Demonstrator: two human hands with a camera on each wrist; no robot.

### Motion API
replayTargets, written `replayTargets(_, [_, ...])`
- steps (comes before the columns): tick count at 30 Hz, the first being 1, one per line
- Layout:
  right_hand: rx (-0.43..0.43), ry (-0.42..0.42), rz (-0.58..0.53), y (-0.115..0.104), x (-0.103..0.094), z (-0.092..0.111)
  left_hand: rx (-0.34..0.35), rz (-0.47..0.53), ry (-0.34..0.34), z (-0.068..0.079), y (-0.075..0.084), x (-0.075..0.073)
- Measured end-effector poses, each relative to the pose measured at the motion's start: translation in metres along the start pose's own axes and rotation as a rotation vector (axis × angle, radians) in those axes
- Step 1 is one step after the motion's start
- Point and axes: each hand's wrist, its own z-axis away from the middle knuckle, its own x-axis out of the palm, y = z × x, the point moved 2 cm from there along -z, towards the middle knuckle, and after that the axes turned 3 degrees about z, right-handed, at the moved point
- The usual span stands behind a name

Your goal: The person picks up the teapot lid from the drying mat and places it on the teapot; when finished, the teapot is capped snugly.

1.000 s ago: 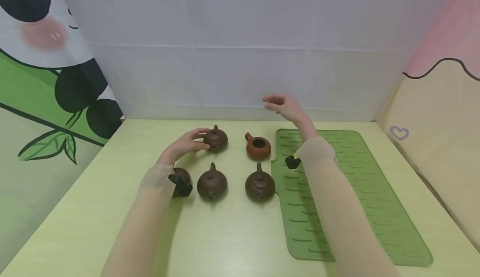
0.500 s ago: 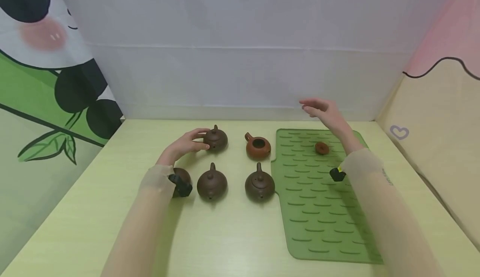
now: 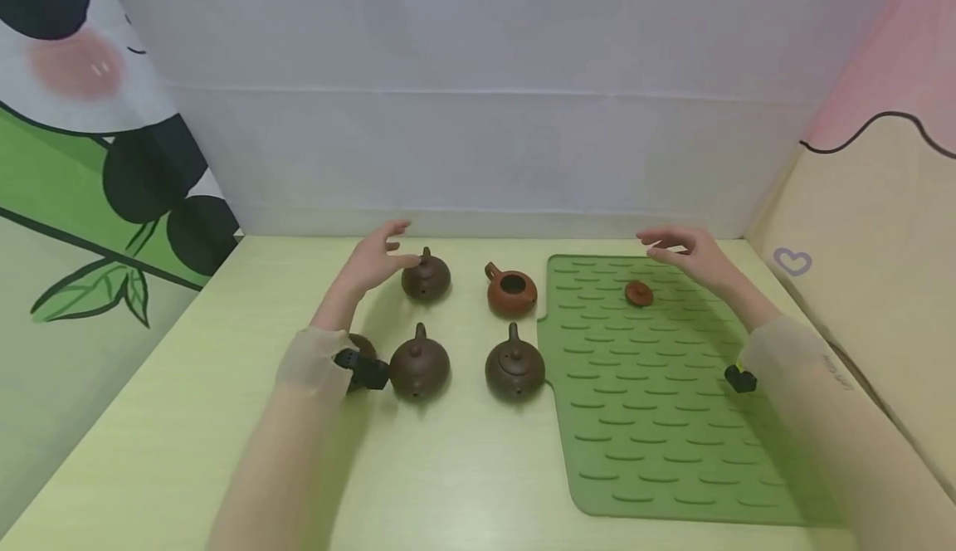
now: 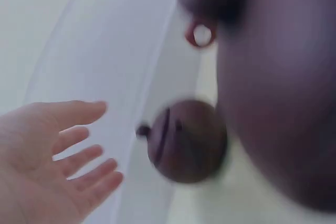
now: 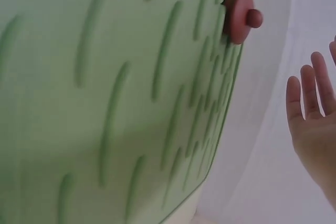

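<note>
My left hand [image 3: 373, 259] is raised beside the dark brown teapot [image 3: 426, 279] at the back left, its fingers spread and holding nothing. In the left wrist view that teapot [image 4: 189, 141] stands apart from the open hand [image 4: 58, 156]. Above the far part of the green mat, my right hand [image 3: 690, 254] hovers with loosely bent fingers and nothing in them. The reddish-brown teapot lid [image 3: 638, 293] lies on the mat just below and left of it, knob up. Lidless, the reddish-brown teapot [image 3: 512, 292] shows its dark opening left of the mat.
Two dark teapots, one at front centre [image 3: 420, 367] and one by the mat [image 3: 515, 367], stand in the nearer row. Another brown teapot [image 3: 362, 352] is mostly hidden by the left wrist. The ridged green mat [image 3: 635, 451] covers the table's right side. A pale wall [image 3: 478, 153] rises behind.
The right hand has moved right and lower, uncovering the lid on the mat. My left hand has let go of the back-left teapot and lifted; that teapot stays put.
</note>
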Motion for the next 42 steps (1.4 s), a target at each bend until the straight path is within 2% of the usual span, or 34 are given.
replayTargets(3, [0.013, -0.031, 0.019, 0.008, 0.001, 0.004, 0.095, 0.027, 0.074, 0.001, 0.020, 0.011])
replayTargets(6, [0.020, -0.072, 0.039, 0.013, 0.004, 0.008, 0.170, 0.059, 0.081, -0.001, 0.033, 0.028])
replayTargets(8, [0.018, -0.098, 0.045, 0.015, 0.006, 0.010, 0.187, 0.070, 0.054, -0.004, 0.037, 0.041])
replayTargets(11, [0.008, -0.139, 0.046, 0.018, 0.008, 0.013, 0.189, 0.032, -0.013, -0.009, 0.037, 0.059])
replayTargets(18, [-0.022, -0.178, 0.062, 0.021, 0.013, 0.017, 0.168, -0.081, -0.158, -0.017, 0.026, 0.089])
replayTargets(23, [-0.059, -0.176, 0.098, 0.022, 0.015, 0.019, 0.132, -0.096, -0.210, -0.019, 0.020, 0.097])
replayTargets(28, [-0.049, -0.185, 0.107, 0.026, 0.015, 0.019, 0.125, -0.087, -0.227, -0.017, 0.020, 0.102])
replayTargets(35, [-0.030, -0.192, 0.140, 0.027, 0.017, 0.018, 0.137, -0.123, -0.204, -0.014, 0.022, 0.106])
replayTargets(42, [-0.010, -0.196, 0.156, 0.028, 0.017, 0.018, 0.162, -0.177, -0.178, -0.019, 0.020, 0.110])
